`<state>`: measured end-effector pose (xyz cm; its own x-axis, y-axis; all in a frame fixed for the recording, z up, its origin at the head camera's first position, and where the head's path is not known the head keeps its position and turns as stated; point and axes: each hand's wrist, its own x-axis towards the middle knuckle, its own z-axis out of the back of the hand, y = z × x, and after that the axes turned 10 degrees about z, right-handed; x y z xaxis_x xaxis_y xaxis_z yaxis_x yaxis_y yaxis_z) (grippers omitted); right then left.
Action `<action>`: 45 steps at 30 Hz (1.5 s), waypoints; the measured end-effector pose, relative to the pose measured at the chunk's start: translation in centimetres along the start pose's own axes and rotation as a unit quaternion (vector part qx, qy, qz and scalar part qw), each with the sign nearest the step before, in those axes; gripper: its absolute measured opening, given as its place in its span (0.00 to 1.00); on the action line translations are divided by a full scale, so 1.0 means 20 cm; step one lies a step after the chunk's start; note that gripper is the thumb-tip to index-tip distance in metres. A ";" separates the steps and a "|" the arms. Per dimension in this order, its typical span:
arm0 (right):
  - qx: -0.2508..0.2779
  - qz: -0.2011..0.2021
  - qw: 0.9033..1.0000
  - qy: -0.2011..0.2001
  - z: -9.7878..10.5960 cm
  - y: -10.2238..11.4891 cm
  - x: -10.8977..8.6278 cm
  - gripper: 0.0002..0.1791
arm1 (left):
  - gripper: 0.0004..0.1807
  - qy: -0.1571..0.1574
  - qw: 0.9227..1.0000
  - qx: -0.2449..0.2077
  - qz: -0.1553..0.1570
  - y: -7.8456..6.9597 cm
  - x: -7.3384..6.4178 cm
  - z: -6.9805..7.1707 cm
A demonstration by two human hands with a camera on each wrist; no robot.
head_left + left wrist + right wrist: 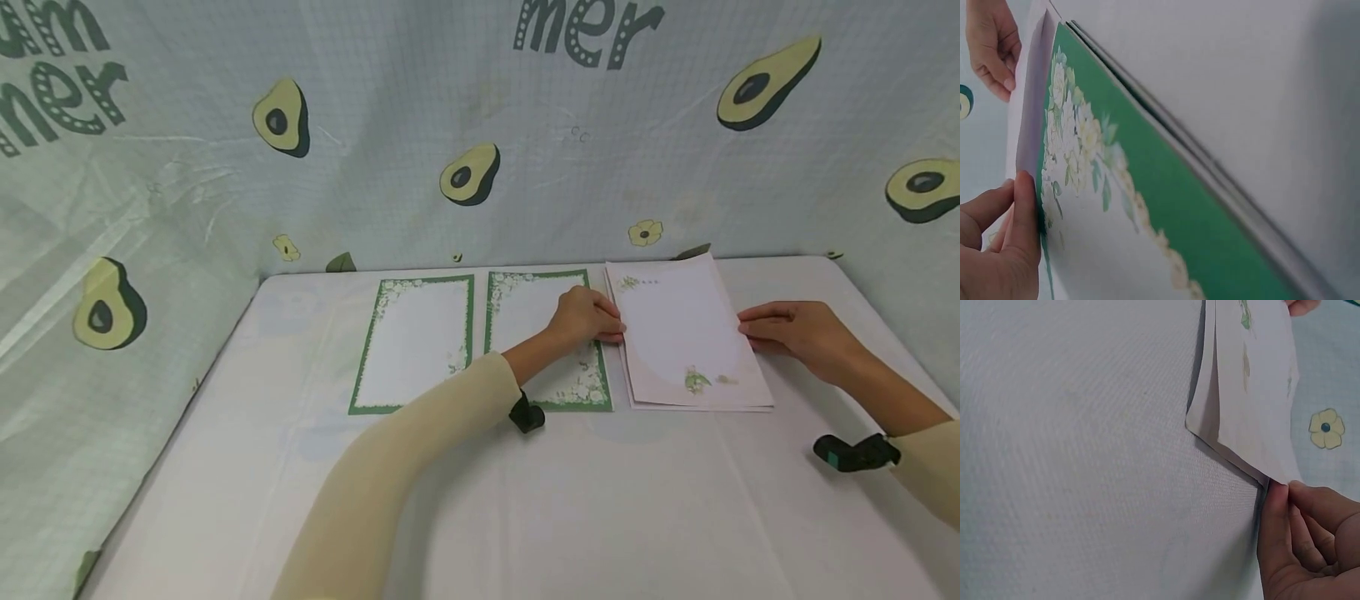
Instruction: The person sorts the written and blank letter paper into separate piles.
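A pale pink sheet of paper (678, 325) with small leaf prints lies at the right over at least one more sheet, whose edges show beneath it, slightly askew. My left hand (587, 317) pinches its left edge between thumb and fingers, reaching across a green-bordered sheet (573, 396). At the opposite edge, my right hand (798, 333) pinches the pink paper. The right wrist view shows the thumb (1316, 497) on top and the index finger underneath, with the top sheet (1254, 406) bowed up from the one below.
Another green-bordered sheet (420, 342) with white flowers lies left of the first one. All the papers sit toward the back of a white-covered table (600, 517). Behind rises a pale cloth (375, 108) printed with avocados. Dark wrist cameras (855, 454) are strapped to both wrists.
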<state>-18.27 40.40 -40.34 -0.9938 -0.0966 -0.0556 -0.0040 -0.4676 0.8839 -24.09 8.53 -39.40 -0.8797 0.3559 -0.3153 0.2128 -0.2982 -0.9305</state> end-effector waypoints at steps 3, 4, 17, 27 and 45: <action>-0.008 -0.003 1.000 0.000 0.00 0.00 0.00 0.30 | 0.05 -0.007 0.999 0.039 -0.016 0.00 0.00 0.01; -0.009 -0.002 1.000 0.001 0.00 -0.01 0.00 0.31 | 0.05 -0.008 0.998 0.054 -0.022 0.00 0.00 0.01; -0.028 -0.010 0.999 0.012 0.00 0.00 0.00 0.30 | 0.10 0.024 0.991 0.103 -0.076 0.02 -0.07 0.21; -0.056 -0.013 0.998 0.015 0.01 0.03 -0.02 0.32 | 0.13 0.001 0.995 0.052 -0.085 0.01 -0.20 0.48; -0.025 0.056 0.997 0.054 -0.15 0.19 -0.03 0.28 | 0.13 -0.064 0.988 0.113 -0.088 0.08 -0.36 0.77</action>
<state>-17.29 36.07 -38.37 -0.9699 -0.2434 -0.0101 0.1142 -0.4910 0.8636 -23.93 -8.12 -35.80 -0.9440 0.3104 -0.1121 -0.0369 -0.4368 -0.8988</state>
